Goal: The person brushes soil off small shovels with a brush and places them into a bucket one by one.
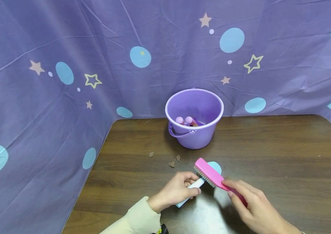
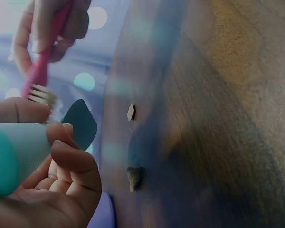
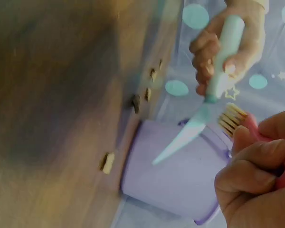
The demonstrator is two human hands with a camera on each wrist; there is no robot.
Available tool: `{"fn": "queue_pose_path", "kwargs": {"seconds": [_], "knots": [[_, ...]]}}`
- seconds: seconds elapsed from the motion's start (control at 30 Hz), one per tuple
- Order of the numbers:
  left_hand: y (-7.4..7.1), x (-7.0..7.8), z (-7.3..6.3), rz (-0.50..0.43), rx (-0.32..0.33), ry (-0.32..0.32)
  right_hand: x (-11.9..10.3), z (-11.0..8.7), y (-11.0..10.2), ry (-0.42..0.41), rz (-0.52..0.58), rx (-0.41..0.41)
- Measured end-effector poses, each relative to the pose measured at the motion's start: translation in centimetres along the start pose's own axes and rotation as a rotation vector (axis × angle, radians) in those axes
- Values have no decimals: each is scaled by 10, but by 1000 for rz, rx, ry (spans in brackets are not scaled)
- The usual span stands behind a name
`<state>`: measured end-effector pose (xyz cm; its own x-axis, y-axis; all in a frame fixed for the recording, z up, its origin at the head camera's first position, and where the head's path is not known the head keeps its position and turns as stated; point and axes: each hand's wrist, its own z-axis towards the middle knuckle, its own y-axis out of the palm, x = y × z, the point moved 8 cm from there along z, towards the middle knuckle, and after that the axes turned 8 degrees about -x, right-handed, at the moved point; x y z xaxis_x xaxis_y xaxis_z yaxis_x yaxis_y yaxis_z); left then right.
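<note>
My left hand (image 1: 178, 189) grips the pale blue handle (image 1: 197, 184) of a small hand trowel, its fingers wrapped round it. The trowel's teal blade (image 1: 215, 167) points away from me over the table and is partly covered by a pink brush (image 1: 207, 170). Pinched by its handle in my right hand (image 1: 251, 203), the brush has its pale bristles (image 3: 232, 118) turned down toward the trowel, close to where handle and blade meet. In the right wrist view the blade (image 3: 185, 135) shows edge-on, in front of the bucket.
A purple bucket (image 1: 196, 138) stands at the back of the wooden table (image 1: 270, 156), holding several items, two with pink round ends. Small brown fragments (image 1: 172, 164) lie on the table between bucket and left hand. A patterned purple curtain (image 1: 165, 74) hangs behind and left.
</note>
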<state>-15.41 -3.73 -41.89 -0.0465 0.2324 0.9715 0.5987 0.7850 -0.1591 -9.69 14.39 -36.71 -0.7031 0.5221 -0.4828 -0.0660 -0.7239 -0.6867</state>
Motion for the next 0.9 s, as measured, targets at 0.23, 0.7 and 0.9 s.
{"fn": "queue_pose_path", "kwargs": {"seconds": [0.23,0.7,0.9], "knots": [[-2,2,-3,141,56,38,7,-4,15,68,-157,-21],[-6,8,-7,61,31,87,49,-14,-8,238,-221,22],[-6,7,-7,20,-1,69,57,-16,-16,252,-225,39]]}}
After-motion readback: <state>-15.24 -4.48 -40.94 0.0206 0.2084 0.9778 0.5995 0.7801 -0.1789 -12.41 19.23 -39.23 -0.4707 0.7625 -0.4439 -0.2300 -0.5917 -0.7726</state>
